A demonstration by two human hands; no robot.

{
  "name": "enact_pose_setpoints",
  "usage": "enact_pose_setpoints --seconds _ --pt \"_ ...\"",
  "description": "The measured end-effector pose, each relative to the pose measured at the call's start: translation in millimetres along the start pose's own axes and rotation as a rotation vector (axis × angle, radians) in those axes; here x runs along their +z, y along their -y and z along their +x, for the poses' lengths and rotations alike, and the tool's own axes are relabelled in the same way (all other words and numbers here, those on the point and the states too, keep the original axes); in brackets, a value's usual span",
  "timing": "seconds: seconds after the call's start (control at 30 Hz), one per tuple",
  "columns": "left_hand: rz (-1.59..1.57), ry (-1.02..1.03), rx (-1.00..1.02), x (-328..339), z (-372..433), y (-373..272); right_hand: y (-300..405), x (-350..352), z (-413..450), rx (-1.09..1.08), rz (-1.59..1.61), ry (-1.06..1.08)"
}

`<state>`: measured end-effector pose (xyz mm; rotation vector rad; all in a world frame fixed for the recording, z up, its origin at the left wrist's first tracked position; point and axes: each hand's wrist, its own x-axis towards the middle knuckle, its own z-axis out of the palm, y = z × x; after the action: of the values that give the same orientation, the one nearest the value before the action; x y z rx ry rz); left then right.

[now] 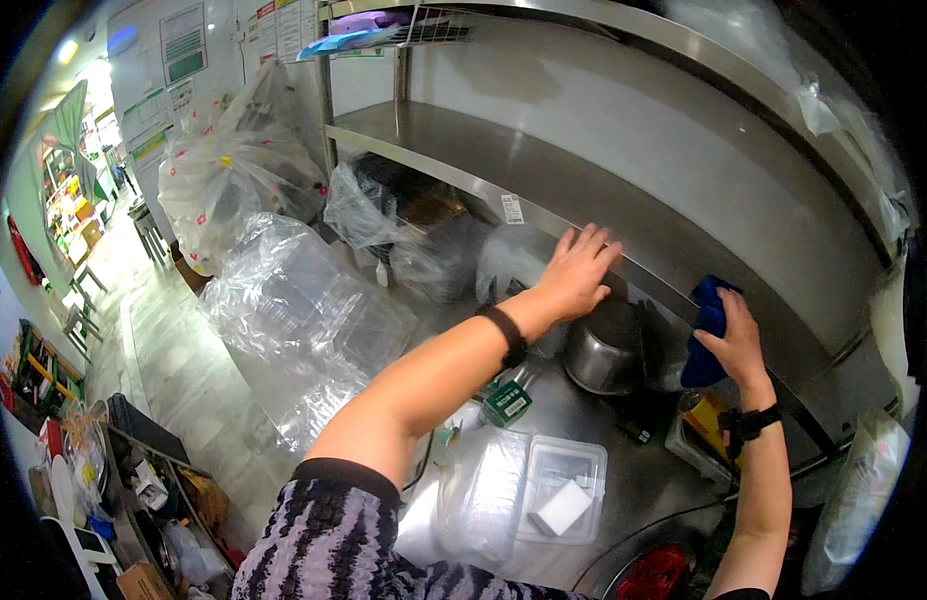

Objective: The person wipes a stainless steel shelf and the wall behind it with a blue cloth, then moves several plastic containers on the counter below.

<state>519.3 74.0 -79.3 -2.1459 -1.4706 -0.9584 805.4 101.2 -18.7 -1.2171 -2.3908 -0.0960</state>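
A stainless steel shelf (583, 187) runs across the space before me, with a bare stretch of its surface showing. At the right, my right hand (737, 337) grips a dark blue cloth (707, 330) against the shelf's front edge. My left hand (582, 274) has its fingers spread at that same edge, a little right of a printed label (512, 209); nothing shows in it. Below the hands, a round steel pot (600, 352) stands on the lower metal surface. Nearer to me are a green box (507, 403) and a clear plastic container (598, 517) with a white block (562, 508) in it.
Large clear bags with plastic containers (306, 300) lie at the left of the lower surface. Behind them stands a flower-patterned plastic bag (223, 172). A black cable (658, 519) curves near a red object (651, 574). A wire rack (433, 31) hangs above the shelf.
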Motion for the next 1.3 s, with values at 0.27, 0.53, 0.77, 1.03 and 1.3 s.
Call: enact_pose_setpoints --seconds 0.27,0.53,0.77,1.03,1.3 --pt "-0.468 -0.248 -0.621 -16 -52 91 63 33 50 -0.105 -0.088 -0.083" --pt "-0.520 -0.482 -0.824 -21 -41 144 86 43 66 -0.111 -0.089 -0.085" --pt "-0.475 -0.535 -0.860 -14 -20 149 83 42 63 -0.083 -0.094 -0.094" --pt "-0.560 -0.529 -0.897 4 -21 176 89 41 63 -0.057 -0.078 -0.077" --pt "-0.901 -0.475 -0.931 -1 -25 175 86 44 63 -0.066 -0.077 -0.108"
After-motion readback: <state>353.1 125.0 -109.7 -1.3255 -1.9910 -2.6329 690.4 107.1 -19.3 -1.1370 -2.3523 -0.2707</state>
